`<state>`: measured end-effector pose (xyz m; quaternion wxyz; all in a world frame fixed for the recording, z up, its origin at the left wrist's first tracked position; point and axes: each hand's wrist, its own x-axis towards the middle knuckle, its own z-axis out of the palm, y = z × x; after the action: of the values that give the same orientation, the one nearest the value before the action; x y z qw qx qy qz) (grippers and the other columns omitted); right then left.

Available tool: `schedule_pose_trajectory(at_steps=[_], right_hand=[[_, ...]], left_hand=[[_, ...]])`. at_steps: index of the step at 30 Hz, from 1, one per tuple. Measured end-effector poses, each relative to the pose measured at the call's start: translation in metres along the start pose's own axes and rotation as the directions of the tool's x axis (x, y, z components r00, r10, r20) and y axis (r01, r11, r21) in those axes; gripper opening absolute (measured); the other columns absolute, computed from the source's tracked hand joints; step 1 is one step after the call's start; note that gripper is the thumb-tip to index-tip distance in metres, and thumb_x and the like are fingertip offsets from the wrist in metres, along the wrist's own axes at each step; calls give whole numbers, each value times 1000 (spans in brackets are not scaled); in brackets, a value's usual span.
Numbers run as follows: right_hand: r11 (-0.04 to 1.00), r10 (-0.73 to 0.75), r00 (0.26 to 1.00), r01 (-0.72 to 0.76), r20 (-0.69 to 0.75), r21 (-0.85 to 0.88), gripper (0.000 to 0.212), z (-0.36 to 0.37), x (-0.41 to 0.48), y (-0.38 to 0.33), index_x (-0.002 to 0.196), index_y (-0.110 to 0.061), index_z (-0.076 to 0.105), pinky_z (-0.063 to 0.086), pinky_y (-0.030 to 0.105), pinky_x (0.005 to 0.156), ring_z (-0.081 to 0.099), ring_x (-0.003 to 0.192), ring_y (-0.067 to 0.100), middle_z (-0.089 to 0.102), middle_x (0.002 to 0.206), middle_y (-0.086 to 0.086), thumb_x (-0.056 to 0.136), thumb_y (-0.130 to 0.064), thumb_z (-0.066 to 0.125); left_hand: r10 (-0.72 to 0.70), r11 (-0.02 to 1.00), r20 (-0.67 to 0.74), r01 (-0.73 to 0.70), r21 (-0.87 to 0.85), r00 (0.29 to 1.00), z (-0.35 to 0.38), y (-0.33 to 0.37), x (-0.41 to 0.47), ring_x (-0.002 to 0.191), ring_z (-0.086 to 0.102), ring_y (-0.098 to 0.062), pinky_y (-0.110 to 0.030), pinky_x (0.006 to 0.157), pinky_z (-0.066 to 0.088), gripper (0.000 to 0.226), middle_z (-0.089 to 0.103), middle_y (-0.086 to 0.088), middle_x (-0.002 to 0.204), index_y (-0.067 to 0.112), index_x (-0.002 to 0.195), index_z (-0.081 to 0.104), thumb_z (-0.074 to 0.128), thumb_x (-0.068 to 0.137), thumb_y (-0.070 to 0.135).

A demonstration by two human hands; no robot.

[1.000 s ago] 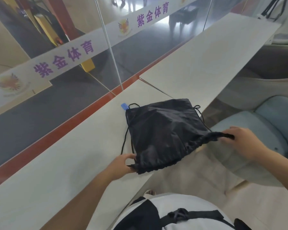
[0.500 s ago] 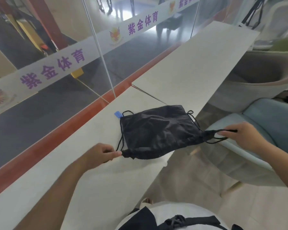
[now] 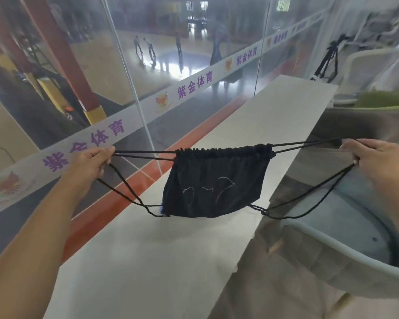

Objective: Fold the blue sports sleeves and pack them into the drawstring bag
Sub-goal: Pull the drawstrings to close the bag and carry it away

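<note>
**Drawstring bag strung between two hands**

Black drawstring bag [image 3: 213,180] hangs upright in the air, seen against the white counter [image 3: 148,261]. Its top is gathered tight into a ruffled band, and the front panel carries faint pale scribbles. Cannot tell whether the bottom edge touches the counter.

Its cords [image 3: 145,154] run as a taut pair from each top corner out to a hand. From each hand a slacker loop drops back to the bag's bottom corner on that side.

Left hand [image 3: 90,162] has its fingers curled round the left pair. Right hand [image 3: 373,161] is clenched the same way on the right pair. The hands are well apart, about level with the bag's top.

Beyond the counter stands a glass wall [image 3: 194,42] with a white banner [image 3: 194,85] in purple characters. A red floor strip [image 3: 115,203] runs along the counter's far edge. A pale blue-grey chair [image 3: 332,245] sits under the right forearm.
</note>
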<state>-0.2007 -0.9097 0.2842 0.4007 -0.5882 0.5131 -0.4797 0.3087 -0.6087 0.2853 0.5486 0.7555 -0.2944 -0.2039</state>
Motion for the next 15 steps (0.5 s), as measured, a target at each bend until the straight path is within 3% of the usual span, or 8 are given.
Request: schedule_pose_trajectory(at_steps=[3,7,10,13,15], right_hand=[[997,79,993,-80,-88,-4,15,-17,13,12,75,-18,71,28,10,37,37,32,1,49,35,-14,89,-25,72],[959,272,945,-283,-184,-33,25,-55,25,52,101,-6,70,33,9,30,47,29,-1,58,50,-8,88,-27,67],[931,357,924,-364,-140,-24,40,-74,44,98,118,4,65,31,8,30,44,26,-1,53,38,-12,94,-28,65],[915,395,907,-403,-149,-24,32,-58,31,102,110,3,68,33,12,32,44,31,3,52,37,-8,96,-25,62],[896,438,885,-444,-157,-5,20,-35,11,101,88,-3,71,41,15,35,49,43,10,56,39,-7,94,-21,65]], left_hand=[[-23,999,-69,20,-49,997,-1,-6,10,60,34,-11,-26,58,29,27,41,-3,69,18,73,62,63,97,31],[-79,987,-202,49,-151,976,-22,-27,17,55,34,-7,-12,41,29,23,45,-1,70,22,78,61,60,100,26],[-145,977,-269,95,-192,952,-31,-47,16,47,35,-2,-13,40,29,23,47,0,72,23,77,59,61,99,29],[-207,973,-303,162,-166,930,-24,-68,9,57,40,-10,-26,53,34,25,53,-3,80,23,76,61,65,95,38],[-260,965,-359,226,-134,897,-17,-82,2,65,48,-16,-37,64,44,28,60,-4,86,19,82,64,65,93,45]])
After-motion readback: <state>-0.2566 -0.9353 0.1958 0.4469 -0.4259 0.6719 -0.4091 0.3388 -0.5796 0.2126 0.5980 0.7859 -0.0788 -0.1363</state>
